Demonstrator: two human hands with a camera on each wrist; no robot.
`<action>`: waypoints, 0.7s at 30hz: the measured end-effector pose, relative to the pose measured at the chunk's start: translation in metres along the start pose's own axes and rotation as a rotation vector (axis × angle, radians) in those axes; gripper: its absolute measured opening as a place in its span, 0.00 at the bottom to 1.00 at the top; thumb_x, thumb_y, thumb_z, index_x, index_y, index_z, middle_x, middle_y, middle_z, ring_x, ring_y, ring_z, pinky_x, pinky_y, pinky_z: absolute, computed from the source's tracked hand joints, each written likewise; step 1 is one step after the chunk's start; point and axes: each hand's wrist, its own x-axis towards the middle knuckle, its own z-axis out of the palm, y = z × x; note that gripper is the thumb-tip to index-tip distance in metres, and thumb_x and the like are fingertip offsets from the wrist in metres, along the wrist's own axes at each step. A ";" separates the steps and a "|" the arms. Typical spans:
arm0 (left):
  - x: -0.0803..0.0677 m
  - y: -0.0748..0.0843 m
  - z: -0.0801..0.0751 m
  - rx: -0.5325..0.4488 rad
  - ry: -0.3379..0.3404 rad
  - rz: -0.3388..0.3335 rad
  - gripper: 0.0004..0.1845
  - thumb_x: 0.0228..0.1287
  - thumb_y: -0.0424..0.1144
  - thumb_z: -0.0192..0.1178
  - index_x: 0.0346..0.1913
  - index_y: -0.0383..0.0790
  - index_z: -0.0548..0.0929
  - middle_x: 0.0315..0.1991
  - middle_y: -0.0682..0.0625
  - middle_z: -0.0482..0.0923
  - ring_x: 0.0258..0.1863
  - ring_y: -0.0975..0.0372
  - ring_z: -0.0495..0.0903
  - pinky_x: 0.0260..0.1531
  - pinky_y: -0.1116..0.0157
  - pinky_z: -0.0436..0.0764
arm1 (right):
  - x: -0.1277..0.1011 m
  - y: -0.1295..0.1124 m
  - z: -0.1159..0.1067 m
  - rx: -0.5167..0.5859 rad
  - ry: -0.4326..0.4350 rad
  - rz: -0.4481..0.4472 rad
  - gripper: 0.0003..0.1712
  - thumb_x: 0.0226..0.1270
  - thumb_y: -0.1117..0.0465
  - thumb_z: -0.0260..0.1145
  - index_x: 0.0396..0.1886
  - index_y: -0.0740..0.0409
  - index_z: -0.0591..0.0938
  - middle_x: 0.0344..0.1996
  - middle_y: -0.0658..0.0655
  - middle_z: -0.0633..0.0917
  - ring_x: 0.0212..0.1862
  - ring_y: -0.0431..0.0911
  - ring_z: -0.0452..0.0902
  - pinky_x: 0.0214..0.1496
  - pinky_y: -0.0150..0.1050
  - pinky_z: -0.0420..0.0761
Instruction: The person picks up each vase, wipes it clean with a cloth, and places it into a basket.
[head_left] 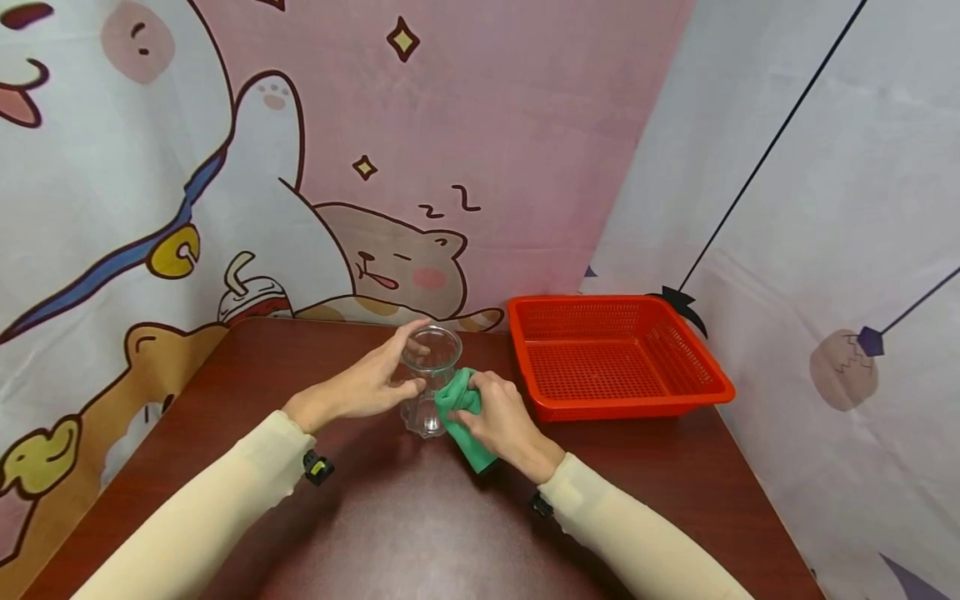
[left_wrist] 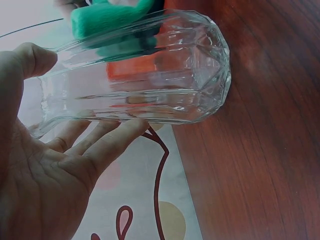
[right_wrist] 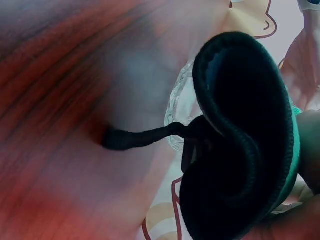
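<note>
Two hands over one dark wooden table (head_left: 420, 517), and behind it those big cartoon curtains (head_left: 225, 167) closing off the corner. Off to the right sits the red plastic basket (head_left: 678, 398), well apart from the action, nothing showing inside it.

Centre stage, the clear glass jar (head_left: 429, 379) stands upright on the tabletop, just left of the basket. The left hand (head_left: 367, 383) has it steadied: thumb and fingers spread around the rim and upper wall, a light curl rather than a full wrap. The left wrist view shows the fingers (left_wrist: 107, 142) lying along the faceted glass and the thumb on the far side, palm mostly off it.

Now the right hand (head_left: 502, 417), fingers bunched tight round a green cloth (head_left: 461, 417), pressing it against the side of the jar. The right wrist view is mostly dark folded cloth close to the lens; I cannot tell the fingertips there.

Here's the worry, as I see it. That grip up top looks loose and high, and the push from the cloth comes in sideways lower down. Press too hard and the jar could skid on the smooth wood or tip toward the left hand. Slick glass under bare fingertips could also twist out of the hold.
</note>
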 end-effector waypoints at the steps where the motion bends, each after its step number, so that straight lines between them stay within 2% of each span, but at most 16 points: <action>1: 0.000 0.000 0.000 0.001 0.001 -0.001 0.49 0.73 0.41 0.64 0.82 0.67 0.41 0.65 0.42 0.73 0.64 0.53 0.75 0.46 0.58 0.83 | 0.000 0.001 0.001 -0.006 -0.007 -0.001 0.23 0.53 0.50 0.85 0.36 0.54 0.81 0.33 0.48 0.80 0.35 0.42 0.78 0.36 0.37 0.80; 10: 0.001 0.002 -0.001 -0.009 -0.006 -0.012 0.49 0.73 0.41 0.63 0.82 0.68 0.40 0.65 0.47 0.72 0.64 0.51 0.76 0.46 0.59 0.84 | -0.003 0.007 0.006 -0.018 -0.075 0.000 0.20 0.53 0.51 0.85 0.33 0.50 0.81 0.30 0.46 0.79 0.34 0.41 0.78 0.33 0.33 0.80; 15: 0.000 0.001 0.000 -0.019 0.002 -0.026 0.49 0.73 0.41 0.64 0.82 0.69 0.41 0.65 0.45 0.72 0.64 0.51 0.76 0.46 0.60 0.84 | -0.004 0.009 0.008 -0.022 -0.125 0.025 0.19 0.54 0.51 0.85 0.33 0.48 0.81 0.29 0.46 0.78 0.34 0.40 0.77 0.32 0.34 0.79; 21: -0.001 0.002 0.002 -0.024 0.010 -0.029 0.50 0.72 0.39 0.64 0.82 0.69 0.42 0.64 0.47 0.72 0.65 0.50 0.75 0.46 0.61 0.84 | -0.006 0.011 0.010 -0.040 -0.154 0.017 0.19 0.54 0.53 0.85 0.34 0.48 0.81 0.29 0.47 0.77 0.32 0.40 0.76 0.32 0.35 0.79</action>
